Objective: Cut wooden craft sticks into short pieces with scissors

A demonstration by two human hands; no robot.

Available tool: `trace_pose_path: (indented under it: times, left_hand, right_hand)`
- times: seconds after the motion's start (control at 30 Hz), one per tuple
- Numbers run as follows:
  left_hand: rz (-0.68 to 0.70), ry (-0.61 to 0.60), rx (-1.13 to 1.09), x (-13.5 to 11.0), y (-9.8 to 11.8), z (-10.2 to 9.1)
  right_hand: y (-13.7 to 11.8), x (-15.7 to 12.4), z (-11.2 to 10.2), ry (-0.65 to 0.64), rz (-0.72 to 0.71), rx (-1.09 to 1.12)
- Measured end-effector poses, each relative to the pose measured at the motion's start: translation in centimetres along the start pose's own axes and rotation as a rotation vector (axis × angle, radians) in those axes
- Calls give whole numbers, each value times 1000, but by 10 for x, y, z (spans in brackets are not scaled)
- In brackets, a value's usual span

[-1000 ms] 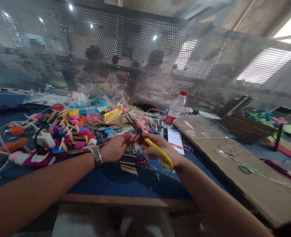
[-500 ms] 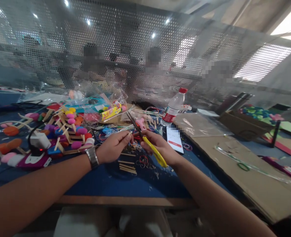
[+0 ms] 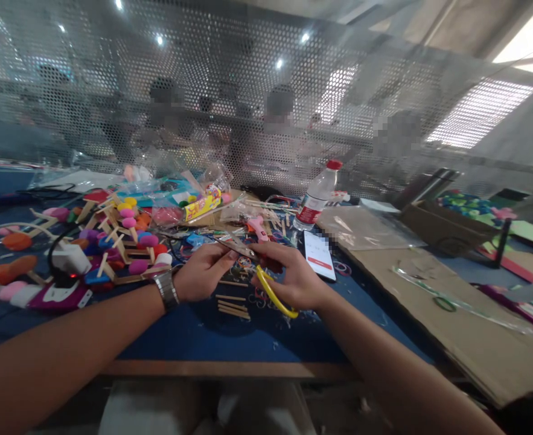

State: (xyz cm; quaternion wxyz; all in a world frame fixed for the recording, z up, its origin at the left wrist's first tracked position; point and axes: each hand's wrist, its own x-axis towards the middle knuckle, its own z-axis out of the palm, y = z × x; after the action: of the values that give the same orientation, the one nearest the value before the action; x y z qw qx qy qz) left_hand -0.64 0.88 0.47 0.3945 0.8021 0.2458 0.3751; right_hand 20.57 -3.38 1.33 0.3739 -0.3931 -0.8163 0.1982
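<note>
My right hand (image 3: 296,279) is closed around a pair of yellow-handled scissors (image 3: 277,296), whose metal blades point left toward my other hand. With fingers pinched, my left hand (image 3: 203,272) sits right by the blades; what it grips is too small to make out. A watch is on my left wrist. Below the hands, several short wooden sticks (image 3: 233,309) lie on the blue table (image 3: 248,344). Small scraps and rubber bands are scattered beside them. Just behind the hands is a pink glue gun (image 3: 258,228), partly hidden.
To the left lie many colourful foam-and-stick pieces (image 3: 125,241) and a purple power strip (image 3: 64,296) with a white plug (image 3: 72,260). A phone (image 3: 319,256) and a water bottle (image 3: 315,196) stand right of centre. Cardboard (image 3: 429,302) covers the right side. A perforated screen rises behind.
The scissors have turned, so their blades now lie lower and point more to the left, close to my left fingers. My left hand has shifted slightly.
</note>
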Motion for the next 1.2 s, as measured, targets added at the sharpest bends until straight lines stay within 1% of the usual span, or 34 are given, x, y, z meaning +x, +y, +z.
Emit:
trace_pose_path:
  times: [0.1,0.27,0.5,0.73,1.0,1.1,1.2]
  left_hand:
    - [11,8,20,-1,-1,-1]
    - [65,-3,25,-1,0,-2]
    - [129,-44,75,0,-3,-4]
    - [113,-54,67,-1,0,-5]
    - [116,-22,98,0,2,-5]
    - [110,9,138,0,5,-4]
    - [71,9,226,1,8,-5]
  right_hand:
    - [0,0,-2,14,-48,-50]
    - [-3,0,-3,11,-31,-105]
    - [-7,-1,-6,-2,-64,-140]
    - [-5,-1,-6,2,-78,-142]
    - [-4,-2,-7,-8,-83,-150]
    - [-1,-2,-5,19,-74,-177]
    - [4,-2,-3,97,13,-183]
